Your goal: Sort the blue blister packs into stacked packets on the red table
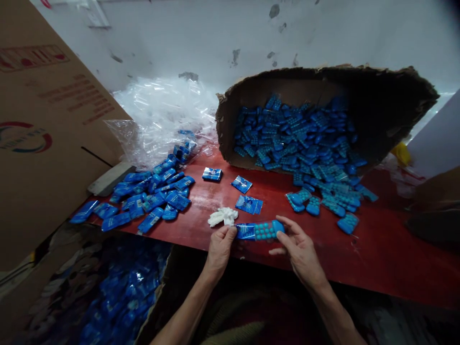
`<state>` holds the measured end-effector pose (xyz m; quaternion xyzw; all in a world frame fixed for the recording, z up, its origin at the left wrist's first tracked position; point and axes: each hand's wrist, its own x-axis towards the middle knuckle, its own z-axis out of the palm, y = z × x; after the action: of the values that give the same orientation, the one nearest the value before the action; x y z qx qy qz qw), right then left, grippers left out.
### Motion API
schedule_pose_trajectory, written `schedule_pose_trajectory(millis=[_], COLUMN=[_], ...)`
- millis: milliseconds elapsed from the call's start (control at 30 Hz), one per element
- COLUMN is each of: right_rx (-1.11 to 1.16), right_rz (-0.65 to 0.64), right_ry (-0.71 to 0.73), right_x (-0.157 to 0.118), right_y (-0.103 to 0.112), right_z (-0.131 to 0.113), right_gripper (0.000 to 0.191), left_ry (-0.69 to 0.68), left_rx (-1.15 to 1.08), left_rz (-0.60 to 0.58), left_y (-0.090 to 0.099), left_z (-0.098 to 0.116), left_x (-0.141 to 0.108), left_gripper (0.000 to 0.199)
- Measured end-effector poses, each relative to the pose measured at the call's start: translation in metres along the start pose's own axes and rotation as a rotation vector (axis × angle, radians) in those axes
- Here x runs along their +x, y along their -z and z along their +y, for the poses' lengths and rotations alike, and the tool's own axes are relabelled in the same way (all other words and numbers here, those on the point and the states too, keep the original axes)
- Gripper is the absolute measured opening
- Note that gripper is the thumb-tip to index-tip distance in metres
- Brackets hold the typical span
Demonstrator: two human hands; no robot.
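Observation:
My left hand pinches one end of a blue printed sleeve between thumb and fingers. Against the sleeve's right end lies a flat blue pack with rows of round turquoise bumps; whether its tip is inside the sleeve I cannot tell. My right hand grips the pack's rounded end with the thumb and a finger, the other fingers apart. Beyond them, a flat blue sleeve, another small sleeve and a stack of sleeves lie on the red table. A crumpled white wad is by my left hand.
Bumpy blue packs spill from a torn cardboard box at the back right. Wrapped blue packs are heaped left, before clear plastic bags. A large carton stands left; a box of blue packs sits below.

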<state>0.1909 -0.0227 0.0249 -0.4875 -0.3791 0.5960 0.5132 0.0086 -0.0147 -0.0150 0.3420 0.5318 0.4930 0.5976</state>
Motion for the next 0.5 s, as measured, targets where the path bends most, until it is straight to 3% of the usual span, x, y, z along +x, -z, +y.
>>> schedule_pose_trajectory(millis=[500], right_rx=[0.092], right_rz=[0.102], right_ry=[0.067], right_x=[-0.0075], right_y=[-0.0030], right_z=[0.0038], right_gripper=[0.033], left_ry=[0.100], left_rx=[-0.167], left_rz=[0.020], left_y=[-0.0049], left_z=[0.0047], left_x=[0.0002], left_gripper=[0.034])
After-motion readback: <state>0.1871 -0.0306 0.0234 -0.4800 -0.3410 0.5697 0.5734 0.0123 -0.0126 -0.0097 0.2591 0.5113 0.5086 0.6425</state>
